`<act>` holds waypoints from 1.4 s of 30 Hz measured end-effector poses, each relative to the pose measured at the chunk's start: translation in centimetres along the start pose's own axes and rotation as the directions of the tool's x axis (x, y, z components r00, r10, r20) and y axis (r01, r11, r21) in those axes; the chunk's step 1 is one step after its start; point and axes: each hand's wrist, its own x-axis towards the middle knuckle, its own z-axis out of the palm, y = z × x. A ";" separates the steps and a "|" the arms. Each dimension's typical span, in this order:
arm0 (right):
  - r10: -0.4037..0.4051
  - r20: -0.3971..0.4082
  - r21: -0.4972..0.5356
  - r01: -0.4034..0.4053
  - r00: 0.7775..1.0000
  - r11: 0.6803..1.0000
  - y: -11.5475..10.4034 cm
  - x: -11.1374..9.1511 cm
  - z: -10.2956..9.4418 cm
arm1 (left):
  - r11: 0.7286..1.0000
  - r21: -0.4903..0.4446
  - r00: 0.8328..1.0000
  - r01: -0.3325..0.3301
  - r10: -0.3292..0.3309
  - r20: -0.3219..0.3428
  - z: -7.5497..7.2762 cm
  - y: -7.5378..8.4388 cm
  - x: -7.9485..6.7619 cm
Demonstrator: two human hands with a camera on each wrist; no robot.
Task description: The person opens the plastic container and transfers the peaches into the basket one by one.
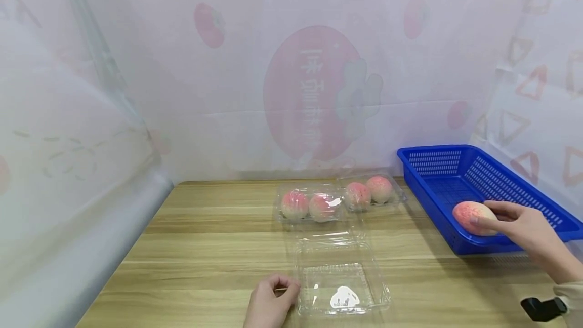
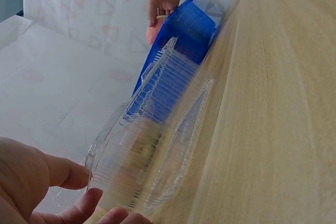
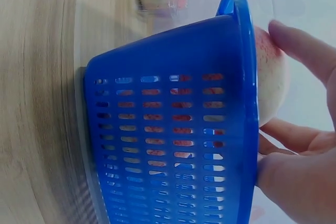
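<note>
My right hand holds a pink and cream peach over the near end of a blue plastic basket. In the right wrist view the thumb and fingers are around the peach, at the basket rim. Reddish speckled skin shows through the basket's slots below. My left hand pinches the left edge of an open, clear plastic clamshell box on the table. In the left wrist view its fingers are at the rim of the clear box.
Behind the open box stand two closed clear boxes, one on the left and one on the right, each with two peaches inside. The wooden table ends at a printed white curtain at the back and sides.
</note>
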 end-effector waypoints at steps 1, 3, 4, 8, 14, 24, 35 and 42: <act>0.022 -0.012 0.013 -0.021 1.000 1.000 0.0 0.0 0.0 | 1.000 0.001 1.000 0.000 0.000 -0.001 0.0 0.0 0.0; 0.051 -0.026 0.052 -0.050 0.998 0.997 0.1 -0.1 0.0 | 1.000 0.003 1.000 -0.006 0.006 -0.002 0.0 -0.1 0.0; 0.059 -0.033 0.069 -0.057 0.998 0.996 0.1 -0.1 0.0 | 1.000 0.005 1.000 -0.006 0.006 -0.005 0.0 -0.1 0.0; 0.083 -0.076 0.106 -0.075 0.994 0.992 0.3 -0.2 -0.1 | 1.000 0.017 1.000 -0.011 0.012 -0.012 0.0 -0.1 0.0; 0.090 -0.115 0.112 -0.077 0.989 0.991 -0.1 -0.5 -0.2 | 1.000 0.031 1.000 -0.005 0.006 -0.019 -0.1 -0.1 0.0; 0.043 -0.201 0.033 -0.037 0.979 0.999 -2.7 -1.7 -0.2 | 1.000 0.021 1.000 -0.017 0.017 -0.017 -0.1 0.0 -0.1; -0.069 -0.182 0.144 0.096 0.981 0.985 -7.0 -3.3 1.0 | 1.000 0.012 1.000 -0.018 0.018 -0.012 -0.1 -0.4 0.0; -0.103 -0.012 0.473 0.096 0.995 0.876 -9.3 -5.2 2.9 | 0.999 0.012 0.999 -0.034 0.034 -0.005 -0.1 -0.3 0.1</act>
